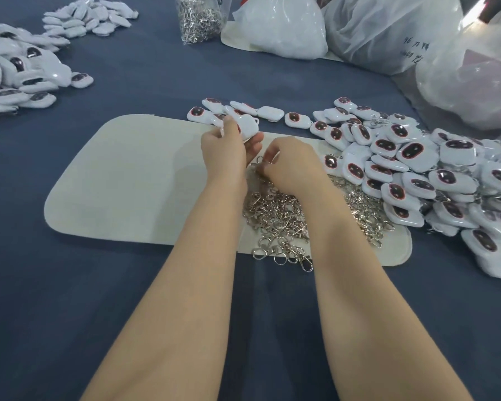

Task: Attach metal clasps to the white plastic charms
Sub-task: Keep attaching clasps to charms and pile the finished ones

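My left hand grips a white plastic charm with a small loop on its right side, held just above the pale mat. My right hand is close beside it, fingers curled and pinching a metal clasp at the top of the clasp pile. The pinched clasp is mostly hidden by the fingers. A big heap of white charms with dark oval faces lies to the right.
More white charms are heaped at the far left and back left. A clear bag of clasps and several white plastic bags stand at the back. Blue cloth covers the table.
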Motion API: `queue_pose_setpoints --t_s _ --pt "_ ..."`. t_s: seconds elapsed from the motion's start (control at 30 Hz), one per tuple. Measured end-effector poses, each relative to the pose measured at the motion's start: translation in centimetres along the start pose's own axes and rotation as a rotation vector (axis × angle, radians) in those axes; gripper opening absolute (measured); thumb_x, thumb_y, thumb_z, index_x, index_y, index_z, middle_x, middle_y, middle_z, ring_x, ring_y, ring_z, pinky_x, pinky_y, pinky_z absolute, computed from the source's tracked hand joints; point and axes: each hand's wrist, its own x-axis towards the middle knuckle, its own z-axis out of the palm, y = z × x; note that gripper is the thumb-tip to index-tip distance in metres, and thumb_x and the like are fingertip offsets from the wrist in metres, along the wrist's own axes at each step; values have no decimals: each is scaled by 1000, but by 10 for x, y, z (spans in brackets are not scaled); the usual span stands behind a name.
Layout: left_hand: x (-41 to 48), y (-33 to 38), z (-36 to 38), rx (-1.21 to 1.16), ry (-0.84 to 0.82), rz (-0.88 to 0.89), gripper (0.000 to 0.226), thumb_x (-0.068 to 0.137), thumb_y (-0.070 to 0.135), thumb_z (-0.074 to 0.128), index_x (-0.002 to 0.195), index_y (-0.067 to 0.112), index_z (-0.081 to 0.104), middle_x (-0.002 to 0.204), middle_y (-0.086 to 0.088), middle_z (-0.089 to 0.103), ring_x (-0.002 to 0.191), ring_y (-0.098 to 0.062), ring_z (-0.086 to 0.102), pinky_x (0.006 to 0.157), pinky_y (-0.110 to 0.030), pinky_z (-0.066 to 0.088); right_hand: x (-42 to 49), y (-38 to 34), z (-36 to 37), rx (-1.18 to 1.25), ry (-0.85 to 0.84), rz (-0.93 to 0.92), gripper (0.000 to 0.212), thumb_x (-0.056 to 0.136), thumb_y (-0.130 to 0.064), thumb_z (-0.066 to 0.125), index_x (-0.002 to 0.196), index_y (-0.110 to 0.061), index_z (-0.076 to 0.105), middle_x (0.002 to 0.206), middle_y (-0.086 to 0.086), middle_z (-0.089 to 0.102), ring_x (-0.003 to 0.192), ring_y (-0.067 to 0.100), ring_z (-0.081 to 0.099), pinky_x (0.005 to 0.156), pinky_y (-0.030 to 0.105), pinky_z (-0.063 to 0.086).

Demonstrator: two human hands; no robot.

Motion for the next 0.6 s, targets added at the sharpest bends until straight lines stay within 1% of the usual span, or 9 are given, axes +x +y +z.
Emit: queue_pose_setpoints --t_s 0.03,0.1,0.17,0.27,0.37,0.43,0.5,0.53,0.6 --pt "0 -1 0 -18 -9 -4 23 100 20 44 94 2 56 88 -5 63 57 -8 66 54 -18 53 1 2 3 48 62 13 8 89 -24 59 94 -19 59 99 3 64 100 24 57 77 30 42" --pt "-2 -1 0 -40 -16 -6 29 97 15 50 118 -5 51 104 -11 62 58 -8 68 57 -18 55 3 6 5 200 176 25 11 90 -24 58 97 -16 61 83 -4 60 91 20 56 74 28 41" --pt "-2 -2 -1 -35 -25 19 33 95 9 52 127 1 45 107 -9 60 60 -11 68 58 -18 55 4 9 4 403 250 32 12 91 -23 58 96 -15 64 80 -5 63 86 17 60 76 29 46" --pt "-5 -3 0 80 -71 115 26 96 4 46 119 14 52 99 4 54 64 -15 69 58 -18 55 4 9 3 639 292 31 14 92 -22 56 93 -14 67 84 -4 68 86 15 64 85 32 51" --pt "-7 -4 1 281 -105 219 29 96 4 37 102 18 61 92 11 55 69 -15 70 64 -24 56 6 8 2 687 391 -2 19 94 -19 53 98 -13 71 94 -3 67 93 15 60 88 31 47" --pt "-8 -6 3 378 -135 251 26 94 7 41 89 21 63 84 11 58 78 -20 70 74 -34 56 7 9 0 699 476 -14 20 94 -18 53 99 -14 72 98 0 69 93 11 59 87 26 47" --pt "-8 -7 5 462 -171 270 19 92 14 51 81 26 62 81 6 60 87 -25 67 84 -39 54 8 12 -2 865 492 13 16 94 -15 54 97 -14 70 88 -4 68 80 5 59 77 22 50" --pt "-8 -8 5 504 -192 289 16 90 18 56 80 27 62 84 4 62 88 -23 65 85 -37 52 8 13 -3 992 462 31 13 94 -12 54 95 -11 68 80 -4 66 71 5 58 69 20 51" --pt "-10 -10 5 576 -242 343 8 88 20 60 82 25 64 92 1 66 83 -12 57 81 -21 46 8 13 -4 1199 385 51 12 94 -7 53 89 -6 64 69 0 60 62 9 57 64 20 51"
